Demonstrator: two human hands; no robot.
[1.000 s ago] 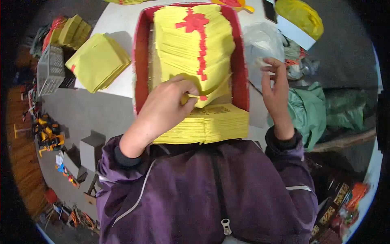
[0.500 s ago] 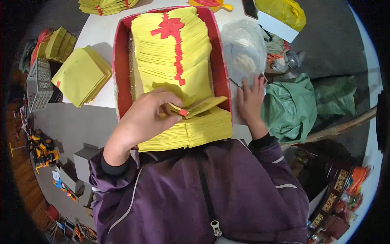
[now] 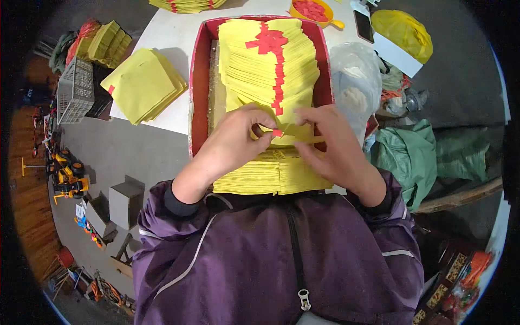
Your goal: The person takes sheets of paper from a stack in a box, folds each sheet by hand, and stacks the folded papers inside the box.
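Between the thumb and fingers of my left hand (image 3: 241,132) is a folded yellow paper sheet with a small red paper tab (image 3: 277,132) at its edge. My right hand (image 3: 336,149) is over the box, thumb and fingers apart, close to the right side of that sheet. Beyond my hands, a long row of folded yellow papers (image 3: 268,65) with red tabs leans in the red box (image 3: 197,108). Nearer my body lies another yellow paper stack (image 3: 249,179) in two columns.
A clear plastic bag (image 3: 355,76) is right of the box. A yellow bowl of red paper pieces (image 3: 310,10), a phone (image 3: 363,26) and a yellow bag (image 3: 401,32) are at the back. Yellow sheets (image 3: 143,86) lie at the left. A green sack (image 3: 409,162) stands at the right.
My right hand has left the clear plastic bag and come across to the held sheet. My left hand still pinches the sheet. The whole view has shifted.
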